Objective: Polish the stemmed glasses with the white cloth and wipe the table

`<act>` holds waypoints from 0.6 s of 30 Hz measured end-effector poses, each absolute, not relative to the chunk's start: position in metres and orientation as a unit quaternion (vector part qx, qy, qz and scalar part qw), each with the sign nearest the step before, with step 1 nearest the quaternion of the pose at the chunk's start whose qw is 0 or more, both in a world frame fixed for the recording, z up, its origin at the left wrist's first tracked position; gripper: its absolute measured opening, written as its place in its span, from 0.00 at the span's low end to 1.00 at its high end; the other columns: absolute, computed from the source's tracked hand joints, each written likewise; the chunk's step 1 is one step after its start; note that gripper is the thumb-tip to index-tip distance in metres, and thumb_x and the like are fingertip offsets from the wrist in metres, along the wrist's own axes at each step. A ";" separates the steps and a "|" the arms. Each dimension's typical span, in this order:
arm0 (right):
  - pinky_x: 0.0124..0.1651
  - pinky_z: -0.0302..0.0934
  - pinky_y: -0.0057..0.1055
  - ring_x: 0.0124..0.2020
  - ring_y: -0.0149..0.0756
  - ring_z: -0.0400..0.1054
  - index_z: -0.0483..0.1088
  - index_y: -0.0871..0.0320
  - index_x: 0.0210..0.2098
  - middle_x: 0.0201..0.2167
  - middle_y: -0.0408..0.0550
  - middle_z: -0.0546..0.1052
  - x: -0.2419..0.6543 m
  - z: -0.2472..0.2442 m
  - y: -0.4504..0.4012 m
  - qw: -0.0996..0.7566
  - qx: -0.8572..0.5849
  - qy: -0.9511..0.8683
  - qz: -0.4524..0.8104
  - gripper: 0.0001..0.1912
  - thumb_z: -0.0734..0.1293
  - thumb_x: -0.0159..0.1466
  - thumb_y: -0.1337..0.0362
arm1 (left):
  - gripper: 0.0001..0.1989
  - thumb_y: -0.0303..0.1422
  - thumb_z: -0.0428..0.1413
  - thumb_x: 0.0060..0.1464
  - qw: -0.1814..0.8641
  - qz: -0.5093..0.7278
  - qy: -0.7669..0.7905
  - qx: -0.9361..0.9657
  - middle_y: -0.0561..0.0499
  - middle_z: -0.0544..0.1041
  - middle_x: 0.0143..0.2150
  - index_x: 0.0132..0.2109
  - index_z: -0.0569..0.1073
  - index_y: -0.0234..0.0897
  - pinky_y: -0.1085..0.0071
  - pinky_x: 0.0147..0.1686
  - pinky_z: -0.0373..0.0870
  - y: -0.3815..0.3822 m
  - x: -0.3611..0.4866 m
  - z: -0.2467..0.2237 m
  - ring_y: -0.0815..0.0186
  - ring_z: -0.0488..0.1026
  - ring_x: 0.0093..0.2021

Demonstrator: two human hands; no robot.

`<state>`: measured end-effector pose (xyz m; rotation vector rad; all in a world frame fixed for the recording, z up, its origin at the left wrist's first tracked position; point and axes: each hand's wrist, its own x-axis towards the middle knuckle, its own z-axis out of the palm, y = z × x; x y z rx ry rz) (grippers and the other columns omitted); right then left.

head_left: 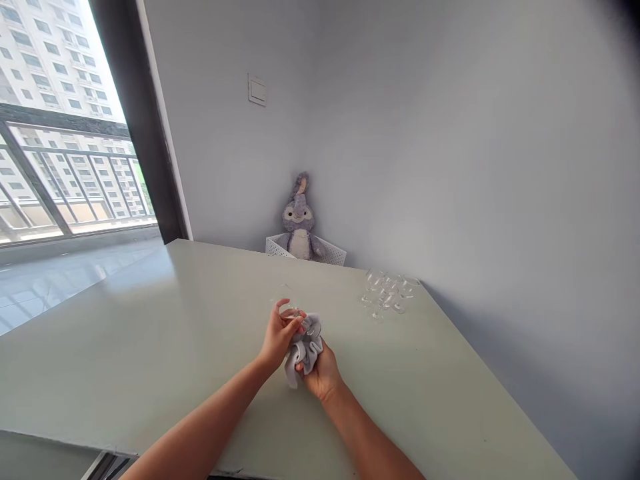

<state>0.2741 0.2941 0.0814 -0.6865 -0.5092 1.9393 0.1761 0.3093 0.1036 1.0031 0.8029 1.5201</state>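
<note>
Over the middle of the table, my left hand [279,337] is closed around a clear stemmed glass [285,293], its bowl tilted away from me and faint against the tabletop. My right hand [323,373] grips a crumpled grey cloth [306,353] from below and the right. The cloth lies against the round foot of the glass, close to my left fingertips. Some of my right fingers are hidden behind the cloth. To the right, a cluster of several clear stemmed glasses [387,293] stands near the table's far right corner.
The pale green table [165,353] reaches to the grey wall [450,147] at the right. Behind its far edge, a purple plush rabbit [300,230] sits in a white perforated basket [333,253]. A glass door with a dark frame [145,113] is at the left.
</note>
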 end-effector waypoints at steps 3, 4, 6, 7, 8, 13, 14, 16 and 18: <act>0.14 0.53 0.25 0.17 0.29 0.61 0.67 0.57 0.33 0.22 0.43 0.70 0.275 0.079 0.289 0.406 -0.371 -0.324 0.770 0.15 0.57 0.59 0.54 | 0.23 0.32 0.55 0.49 0.425 0.648 0.394 0.494 0.53 0.72 0.37 0.50 0.53 0.42 0.73 0.31 0.67 0.311 0.173 0.100 0.75 0.68 0.25; 0.15 0.54 0.25 0.18 0.30 0.62 0.68 0.57 0.34 0.23 0.44 0.71 0.277 0.080 0.286 0.381 -0.402 -0.393 0.734 0.15 0.57 0.59 0.54 | 0.23 0.32 0.55 0.49 0.387 0.650 0.411 0.509 0.52 0.72 0.38 0.49 0.53 0.42 0.72 0.32 0.67 0.312 0.170 0.099 0.74 0.69 0.27; 0.21 0.57 0.27 0.24 0.33 0.66 0.69 0.56 0.36 0.28 0.46 0.72 0.283 0.086 0.282 0.356 -0.459 -0.560 0.591 0.14 0.57 0.60 0.55 | 0.21 0.32 0.54 0.49 0.320 0.654 0.438 0.527 0.50 0.72 0.40 0.49 0.54 0.41 0.69 0.36 0.67 0.315 0.164 0.097 0.70 0.71 0.34; 0.25 0.59 0.29 0.28 0.35 0.67 0.69 0.55 0.37 0.32 0.47 0.73 0.288 0.091 0.280 0.354 -0.482 -0.636 0.488 0.14 0.58 0.60 0.55 | 0.21 0.32 0.54 0.49 0.295 0.656 0.447 0.532 0.49 0.72 0.41 0.49 0.54 0.41 0.68 0.39 0.67 0.317 0.160 0.097 0.68 0.71 0.38; 0.30 0.59 0.30 0.32 0.36 0.67 0.70 0.55 0.38 0.36 0.48 0.72 0.292 0.096 0.280 0.356 -0.500 -0.693 0.377 0.13 0.59 0.60 0.56 | 0.22 0.32 0.54 0.49 0.276 0.658 0.455 0.534 0.49 0.72 0.41 0.49 0.54 0.41 0.66 0.41 0.66 0.318 0.158 0.098 0.67 0.71 0.41; 0.36 0.56 0.28 0.34 0.34 0.65 0.70 0.55 0.42 0.34 0.48 0.71 0.303 0.121 0.291 0.357 -0.526 -0.768 0.070 0.12 0.58 0.61 0.62 | 0.16 0.31 0.54 0.49 0.228 0.633 0.464 0.576 0.50 0.74 0.39 0.46 0.59 0.39 0.61 0.47 0.63 0.314 0.159 0.099 0.64 0.68 0.48; 0.34 0.56 0.27 0.32 0.33 0.65 0.70 0.55 0.40 0.31 0.47 0.71 0.303 0.124 0.295 0.349 -0.520 -0.777 0.061 0.11 0.59 0.61 0.63 | 0.14 0.31 0.54 0.50 0.232 0.625 0.456 0.590 0.49 0.74 0.38 0.44 0.61 0.39 0.61 0.47 0.63 0.312 0.163 0.099 0.63 0.67 0.49; 0.31 0.54 0.25 0.28 0.31 0.64 0.71 0.55 0.33 0.25 0.44 0.70 0.301 0.124 0.303 0.323 -0.514 -0.792 0.059 0.08 0.60 0.59 0.66 | 0.15 0.31 0.52 0.51 0.255 0.611 0.440 0.607 0.49 0.74 0.39 0.46 0.61 0.39 0.63 0.45 0.65 0.307 0.170 0.096 0.62 0.67 0.50; 0.29 0.53 0.24 0.27 0.31 0.64 0.71 0.55 0.27 0.22 0.42 0.69 0.300 0.121 0.310 0.306 -0.514 -0.799 0.062 0.08 0.60 0.58 0.67 | 0.20 0.32 0.52 0.51 0.281 0.593 0.437 0.616 0.48 0.73 0.42 0.52 0.57 0.40 0.65 0.41 0.66 0.303 0.174 0.092 0.64 0.69 0.45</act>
